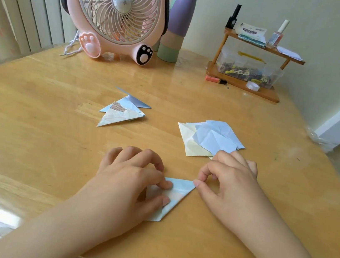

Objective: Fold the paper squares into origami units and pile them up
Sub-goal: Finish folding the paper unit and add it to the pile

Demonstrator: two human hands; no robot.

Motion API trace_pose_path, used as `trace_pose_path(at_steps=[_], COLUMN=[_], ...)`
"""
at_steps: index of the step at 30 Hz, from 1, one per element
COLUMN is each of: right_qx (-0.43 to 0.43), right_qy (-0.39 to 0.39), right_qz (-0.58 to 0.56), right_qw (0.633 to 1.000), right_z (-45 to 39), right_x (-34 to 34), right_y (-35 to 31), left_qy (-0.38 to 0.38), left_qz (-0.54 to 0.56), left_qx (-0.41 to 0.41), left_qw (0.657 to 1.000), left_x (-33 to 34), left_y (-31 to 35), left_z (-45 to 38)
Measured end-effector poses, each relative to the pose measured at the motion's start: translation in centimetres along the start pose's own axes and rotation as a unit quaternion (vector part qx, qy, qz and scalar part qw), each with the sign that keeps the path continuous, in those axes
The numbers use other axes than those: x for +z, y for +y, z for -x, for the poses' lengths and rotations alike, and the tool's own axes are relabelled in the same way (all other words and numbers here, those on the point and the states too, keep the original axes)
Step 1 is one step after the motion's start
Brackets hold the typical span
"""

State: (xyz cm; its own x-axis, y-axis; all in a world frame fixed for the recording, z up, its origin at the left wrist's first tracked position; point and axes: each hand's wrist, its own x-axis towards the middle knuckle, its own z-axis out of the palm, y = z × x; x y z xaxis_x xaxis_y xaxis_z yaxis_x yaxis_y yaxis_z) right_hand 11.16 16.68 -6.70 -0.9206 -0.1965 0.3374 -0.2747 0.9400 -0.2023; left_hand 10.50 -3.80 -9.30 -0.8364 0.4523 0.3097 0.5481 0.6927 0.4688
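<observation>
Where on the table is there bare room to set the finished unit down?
Bare wood lies left of the folded units, toward the table edge, and between them and the paper squares. Crowded: the back, with fan and wooden rack, and the front, where both hands work the paper.

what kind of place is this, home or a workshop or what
Most likely a home desk used for crafts. A pink paw-print desk fan stands on the wooden table, and a small wooden shelf holds nail polish bottles and sticky notes.
</observation>
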Motion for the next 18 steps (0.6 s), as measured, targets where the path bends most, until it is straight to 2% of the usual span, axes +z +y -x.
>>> trace_pose_path(at_steps=[5,10,18], right_qx=[-0.063,-0.057,-0.13], right_qy=[-0.003,0.003,-0.051], right_qz=[-0.013,-0.029,-0.068], right_qw=[0.998,0.998,0.988], right_z=[0.4,0.4,1.2], right_x=[0.3,0.3,0.5], right_y=[-0.7,-0.6,-2.4], left_qy=[0.009,0.021,0.003], left_qz=[-0.008,0.003,0.013], left_qx=[0.004,-0.002,-0.007], left_qw=[1.0,1.0,1.0], left_x=[0.2,0.4,0.1], left_y=[-0.2,-0.2,-0.1], left_z=[0.0,0.0,-0.1])
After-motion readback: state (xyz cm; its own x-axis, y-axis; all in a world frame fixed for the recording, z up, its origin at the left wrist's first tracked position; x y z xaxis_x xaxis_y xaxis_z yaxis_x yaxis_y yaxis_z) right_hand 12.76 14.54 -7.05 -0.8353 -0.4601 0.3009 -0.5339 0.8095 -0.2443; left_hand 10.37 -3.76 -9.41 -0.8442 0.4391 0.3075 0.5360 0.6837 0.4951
